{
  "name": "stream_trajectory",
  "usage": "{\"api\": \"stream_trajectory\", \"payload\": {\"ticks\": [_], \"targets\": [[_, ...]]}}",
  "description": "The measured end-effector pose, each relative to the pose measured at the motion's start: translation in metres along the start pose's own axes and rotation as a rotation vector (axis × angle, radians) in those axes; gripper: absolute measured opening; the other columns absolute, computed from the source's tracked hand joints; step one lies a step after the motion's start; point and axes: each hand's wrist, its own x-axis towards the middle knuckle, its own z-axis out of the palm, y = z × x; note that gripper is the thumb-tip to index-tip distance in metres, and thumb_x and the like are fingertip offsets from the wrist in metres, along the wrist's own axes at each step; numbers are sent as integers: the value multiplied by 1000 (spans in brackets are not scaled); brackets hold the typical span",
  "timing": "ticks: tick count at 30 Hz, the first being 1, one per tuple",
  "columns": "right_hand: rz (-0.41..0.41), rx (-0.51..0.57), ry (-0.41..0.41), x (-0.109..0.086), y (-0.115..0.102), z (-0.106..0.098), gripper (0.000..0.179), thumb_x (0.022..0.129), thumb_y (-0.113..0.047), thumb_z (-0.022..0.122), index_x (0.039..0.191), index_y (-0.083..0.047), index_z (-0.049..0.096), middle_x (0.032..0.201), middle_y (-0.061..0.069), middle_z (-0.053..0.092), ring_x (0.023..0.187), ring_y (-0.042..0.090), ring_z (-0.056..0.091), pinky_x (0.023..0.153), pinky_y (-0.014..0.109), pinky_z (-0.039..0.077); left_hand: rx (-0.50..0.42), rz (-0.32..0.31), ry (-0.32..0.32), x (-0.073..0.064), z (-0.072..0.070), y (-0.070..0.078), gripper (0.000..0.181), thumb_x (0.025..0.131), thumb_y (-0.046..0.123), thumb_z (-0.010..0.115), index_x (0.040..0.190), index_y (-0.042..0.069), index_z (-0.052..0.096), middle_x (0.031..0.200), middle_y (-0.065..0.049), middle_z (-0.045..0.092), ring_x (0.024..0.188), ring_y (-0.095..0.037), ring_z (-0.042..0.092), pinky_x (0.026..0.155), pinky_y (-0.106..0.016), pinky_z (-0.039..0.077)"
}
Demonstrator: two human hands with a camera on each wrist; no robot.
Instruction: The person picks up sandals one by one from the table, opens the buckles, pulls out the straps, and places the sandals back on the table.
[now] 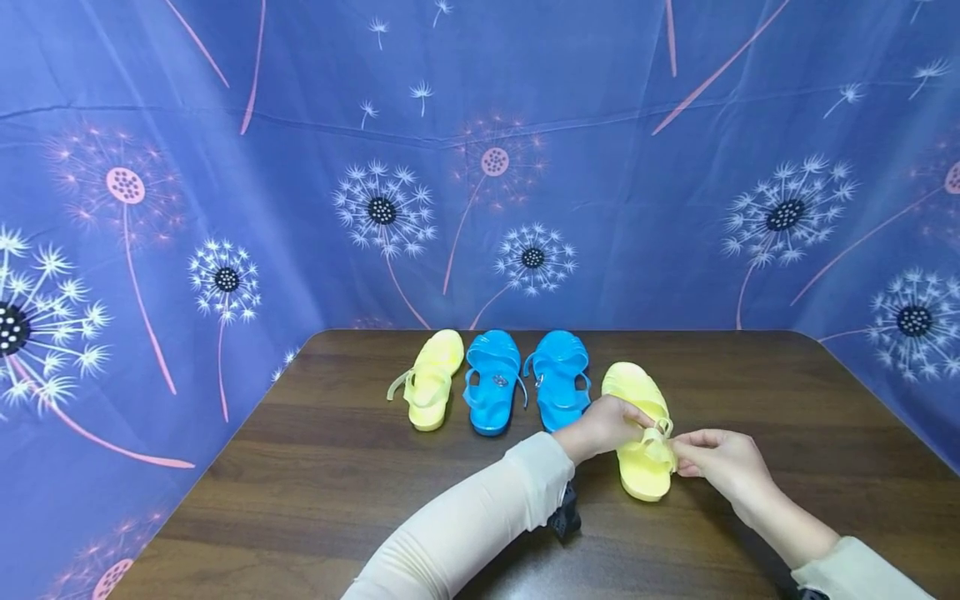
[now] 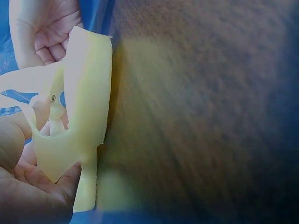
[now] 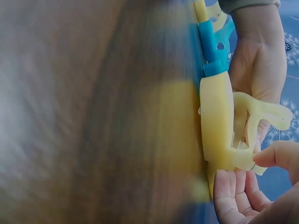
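Observation:
The right-hand yellow sandal [image 1: 646, 479] stands on the table, toe pointing away, between both hands. My left hand [image 1: 611, 423] reaches over it from the left and grips its upper near the strap; in the left wrist view its thumb and fingers [image 2: 70, 179] are around the yellow side piece. From the right, my right hand [image 1: 718, 460] pinches the sandal's side by the strap with thumb and fingertips. A small metal stud [image 2: 53, 98] shows inside the upper. In the right wrist view the ankle strap [image 3: 275, 114] sticks up in a loop.
Left of the held sandal stand two blue sandals [image 1: 491, 417] [image 1: 561, 408] and another yellow sandal [image 1: 429, 412] in a row near the back edge. The brown wooden table [image 1: 315, 483] is backed by a blue dandelion-print cloth [image 1: 622, 217].

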Motion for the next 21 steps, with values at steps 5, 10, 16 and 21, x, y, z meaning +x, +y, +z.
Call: {"api": "stream_trajectory", "payload": {"ticks": [5, 10, 16, 21], "targets": [[20, 60, -27, -7, 5, 0, 39, 93, -21, 62, 113, 12, 62, 83, 0, 71, 75, 12, 68, 77, 29, 57, 66, 19, 1, 1, 0, 0, 17, 82, 4, 72, 94, 13, 79, 95, 9, 75, 76, 6, 51, 63, -9, 42], [19, 129, -47, -10, 7, 2, 38, 93, -18, 63, 113, 15, 59, 84, 1, 71, 75, 12, 68, 72, 23, 57, 69, 12, 9, 2, -1, 0, 19, 82, 4, 71, 96, 13, 79, 96, 9, 75, 76, 5, 51, 62, -9, 43], [35, 160, -21, -9, 8, 3, 39, 92, -17, 64, 113, 15, 59, 84, 0, 71, 74, 10, 68, 72, 21, 57, 49, -5, 9, 2, -1, 1, 18, 82, 4, 72, 96, 13, 79, 97, 8, 75, 77, 5, 52, 62, -10, 44], [21, 171, 10, -5, 7, 4, 39, 91, -17, 65, 112, 15, 60, 83, -2, 71, 73, 9, 68, 71, 20, 56, 19, -18, 14, 1, 2, 2, 20, 81, 1, 70, 95, 11, 79, 95, 8, 75, 74, 3, 50, 61, -10, 44]]}}
